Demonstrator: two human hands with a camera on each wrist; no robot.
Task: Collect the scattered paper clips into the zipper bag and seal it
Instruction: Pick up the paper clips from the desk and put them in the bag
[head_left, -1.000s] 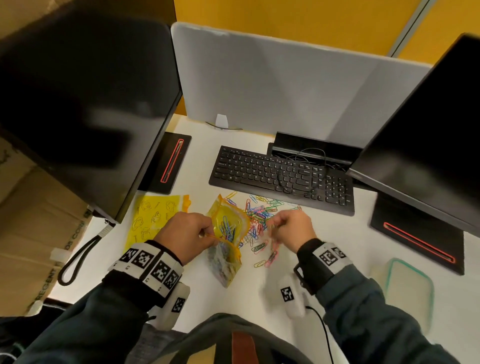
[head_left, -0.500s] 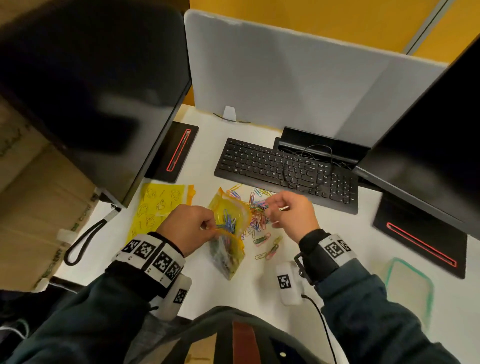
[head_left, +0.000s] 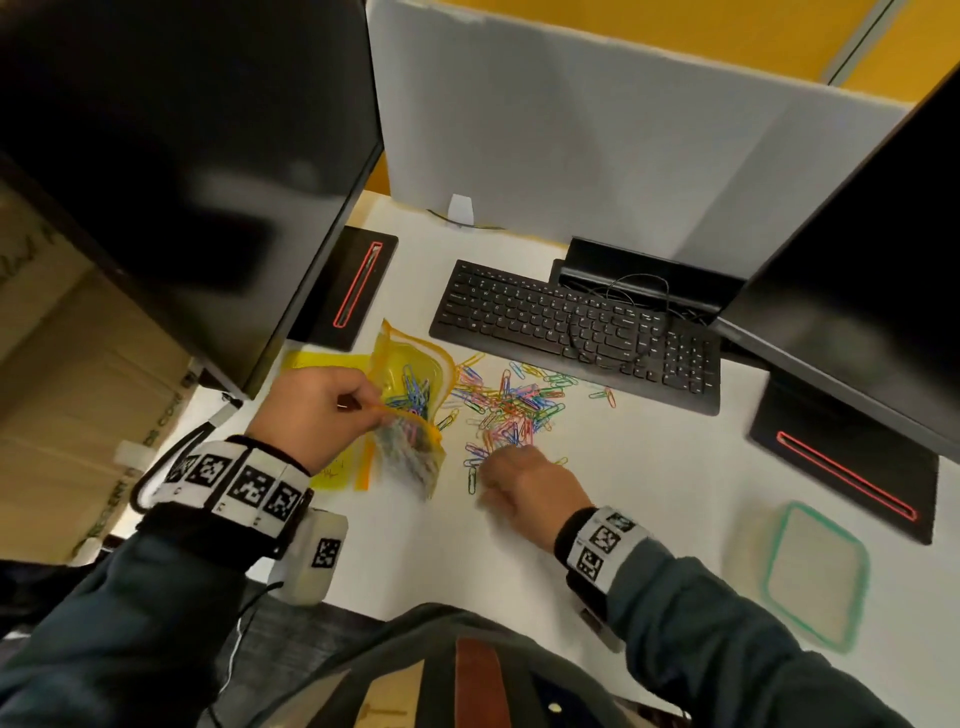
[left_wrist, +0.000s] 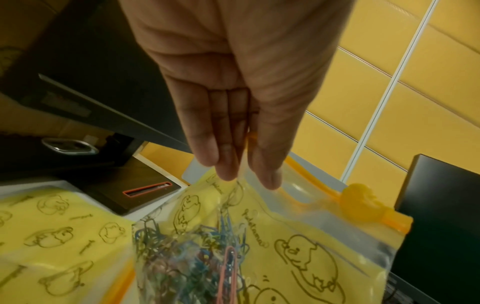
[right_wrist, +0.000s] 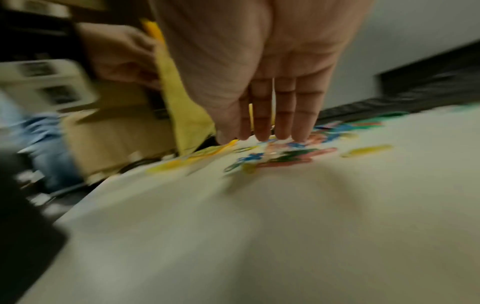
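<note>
A yellow printed zipper bag stands open left of the pile, with several coloured clips inside. My left hand pinches its near rim between thumb and fingers, as the left wrist view shows: left hand, zipper bag, orange slider at the far end of the track. Loose paper clips lie scattered on the white desk in front of the keyboard. My right hand is down at the pile's near edge. In the blurred right wrist view its straight fingers touch the paper clips.
A black keyboard with a cable on it lies just behind the clips. Two dark monitors overhang the desk on black bases. More yellow bags lie under the left hand. A green-rimmed lid sits at right.
My right hand has come down from beside the bag's mouth to the near edge of the pile on the desk. The left hand keeps its hold on the bag.
</note>
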